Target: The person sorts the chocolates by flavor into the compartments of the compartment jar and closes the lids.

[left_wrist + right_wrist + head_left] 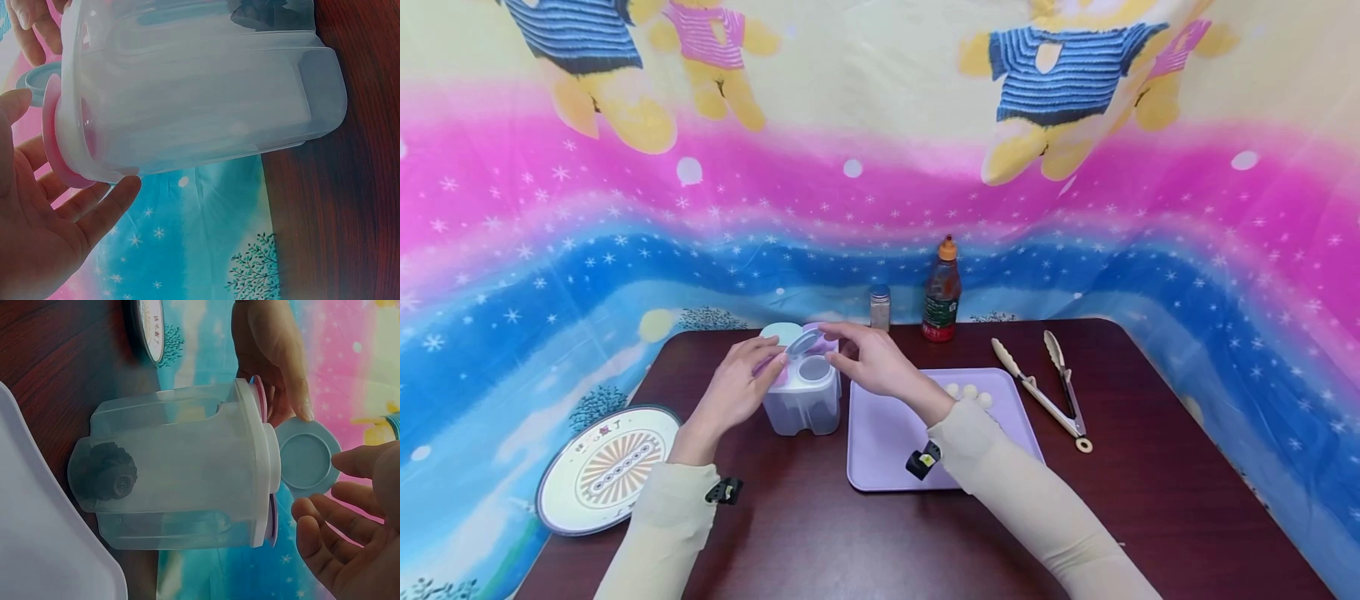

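A clear storage box (805, 410) with several coloured flip lids stands upright at the table's back left. Its front grey-blue lid (306, 456) is raised, baring a round opening (815, 367) in the white top. My left hand (730, 390) is at the box's left, its thumb at the raised lid's edge and its fingers spread beside the pink lid (55, 140). On the other side, my right hand (874, 360) has its thumb tip at the lid's edge, the other fingers loosely bent beside it. A dark lumpy thing (112, 472) shows through the box's wall low down.
A lilac tray (887, 450) with several small pale balls (970, 391) lies under my right forearm. Tongs (1045, 396) rest to its right. Behind stand a sauce bottle (942, 300) and a small blue-capped jar (880, 308). A patterned plate (568, 479) sits at left.
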The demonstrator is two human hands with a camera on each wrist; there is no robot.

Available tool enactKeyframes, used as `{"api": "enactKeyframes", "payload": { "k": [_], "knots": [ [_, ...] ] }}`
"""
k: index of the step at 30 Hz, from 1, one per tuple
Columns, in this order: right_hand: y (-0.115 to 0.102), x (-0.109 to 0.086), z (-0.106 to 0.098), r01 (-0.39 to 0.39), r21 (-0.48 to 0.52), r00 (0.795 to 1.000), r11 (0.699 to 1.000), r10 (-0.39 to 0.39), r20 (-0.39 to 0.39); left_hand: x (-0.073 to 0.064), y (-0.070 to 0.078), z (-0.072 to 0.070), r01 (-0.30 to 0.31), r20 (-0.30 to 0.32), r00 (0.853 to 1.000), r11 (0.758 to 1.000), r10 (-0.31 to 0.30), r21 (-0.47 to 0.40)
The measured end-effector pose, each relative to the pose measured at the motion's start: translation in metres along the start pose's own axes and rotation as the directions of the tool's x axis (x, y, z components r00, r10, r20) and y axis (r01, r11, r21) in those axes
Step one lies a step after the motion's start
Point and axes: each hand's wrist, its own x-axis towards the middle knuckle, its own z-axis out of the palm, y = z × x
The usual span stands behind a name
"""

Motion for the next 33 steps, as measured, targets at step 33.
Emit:
{"api": "enactKeyframes", "payload": {
  "k": [33],
  "knots": [
    [0.007, -0.012, 0.021, -0.038, -0.069, 0.997, 0.997, 0.033, -0.073, 0.000, 0.000, -0.001, -0.046, -0.007, 0.999, 0.999, 0.046, 0.014]
  ]
}}
